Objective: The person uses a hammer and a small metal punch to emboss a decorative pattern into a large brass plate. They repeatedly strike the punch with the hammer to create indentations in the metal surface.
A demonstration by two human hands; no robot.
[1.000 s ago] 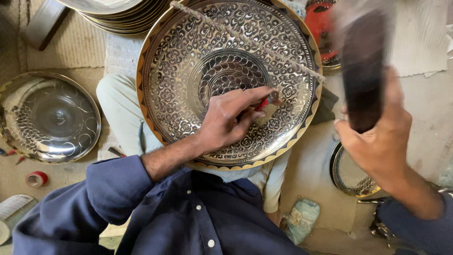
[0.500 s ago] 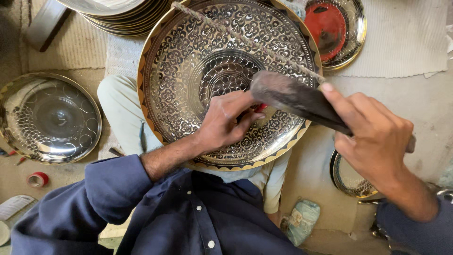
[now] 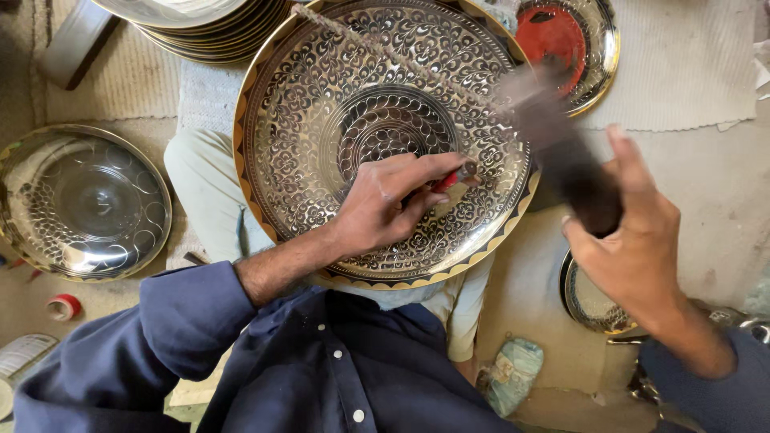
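A large round engraved metal tray (image 3: 321,88) with a gold-coloured toothed rim rests on my lap. My left hand (image 3: 385,204) lies on its lower right part and pinches a small red-handled chisel (image 3: 449,178), tip against the metal. My right hand (image 3: 634,240) is raised to the right of the tray, gripping a dark hammer-like tool (image 3: 561,152) that is blurred by motion above the tray's right rim. A thin cord (image 3: 377,48) crosses the tray's upper part.
A partly engraved shiny tray (image 3: 80,200) lies on the floor at the left. A stack of plates (image 3: 208,24) sits top left. A small dish with red inside (image 3: 569,40) is top right. Another small dish (image 3: 589,301) lies under my right wrist.
My right hand swung the dark tool down onto the chisel half a second ago. It has now lifted back up and to the right. My left hand stayed in place.
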